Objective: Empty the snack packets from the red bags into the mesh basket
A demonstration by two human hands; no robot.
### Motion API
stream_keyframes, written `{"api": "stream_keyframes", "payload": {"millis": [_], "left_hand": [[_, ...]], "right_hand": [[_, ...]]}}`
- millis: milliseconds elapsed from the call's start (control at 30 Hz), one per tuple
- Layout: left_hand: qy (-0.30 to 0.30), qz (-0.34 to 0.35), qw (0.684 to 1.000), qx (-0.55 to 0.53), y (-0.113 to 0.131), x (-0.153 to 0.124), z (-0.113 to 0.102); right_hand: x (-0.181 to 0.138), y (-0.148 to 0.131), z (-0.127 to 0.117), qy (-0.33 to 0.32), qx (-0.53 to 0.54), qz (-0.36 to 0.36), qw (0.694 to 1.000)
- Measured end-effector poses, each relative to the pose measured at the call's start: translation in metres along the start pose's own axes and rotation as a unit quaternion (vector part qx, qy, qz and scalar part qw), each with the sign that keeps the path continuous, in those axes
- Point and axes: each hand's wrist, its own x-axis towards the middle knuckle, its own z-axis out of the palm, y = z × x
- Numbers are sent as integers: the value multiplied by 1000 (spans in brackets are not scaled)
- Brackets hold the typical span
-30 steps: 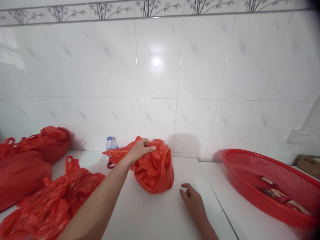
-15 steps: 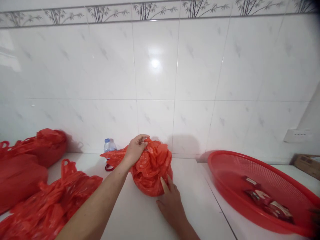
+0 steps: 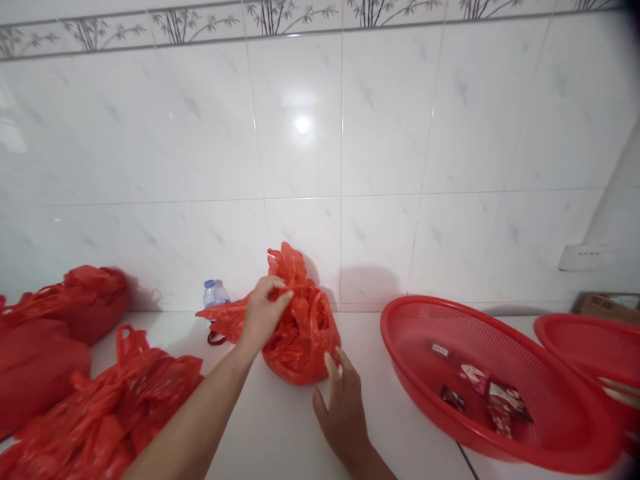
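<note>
A bulging red plastic bag sits on the white table against the tiled wall, its gathered top standing up. My left hand is closed on the bag's crumpled upper part, thumb and forefinger pinching the plastic. Low at the bag's right side is my right hand, fingers apart, the fingertips at or just touching the plastic. What the bag contains is hidden. Behind its left end stand a clear bottle with a blue cap and a small dark red loop.
More red plastic bags lie at the left, beside full red sacks. A red perforated basket at the right holds several small wrapped packets. Behind it are another red basin and a cardboard box.
The bag's top now stands taller, and my left hand grips below it. My right hand has eased slightly off the side. The basket sits farther left in view, with a second basin showing.
</note>
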Motion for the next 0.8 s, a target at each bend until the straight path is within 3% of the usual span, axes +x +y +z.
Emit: {"api": "stream_keyframes", "payload": {"millis": [133,200,300,367,433,533,600,700,800], "left_hand": [[-209,-42,973,90,-3,-41,3],[-241,-81,963,88,-5,-55,2],[-232,-97,966,61,-6,-63,-1],[-200,-108,974,10,-4,-58,-2],[-131,-128,981,-68,0,-48,-5],[41,-119,971,-203,12,-28,-12],[140,-69,955,-252,23,-18,-21],[222,23,949,-221,38,-23,-37],[256,82,961,-60,45,-54,-48]], "right_hand": [[4,-13,-6,-30,10,-49,998],[4,-15,-6,-61,8,-52,997],[1,-9,0,-98,-14,-42,994],[-3,-2,6,-109,-26,-30,993],[-5,4,10,-118,-29,-12,992],[-5,10,12,-137,-25,15,990],[-4,11,11,-149,-21,26,988],[-3,10,10,-165,-12,37,986],[-2,8,10,-173,6,41,984]]}}
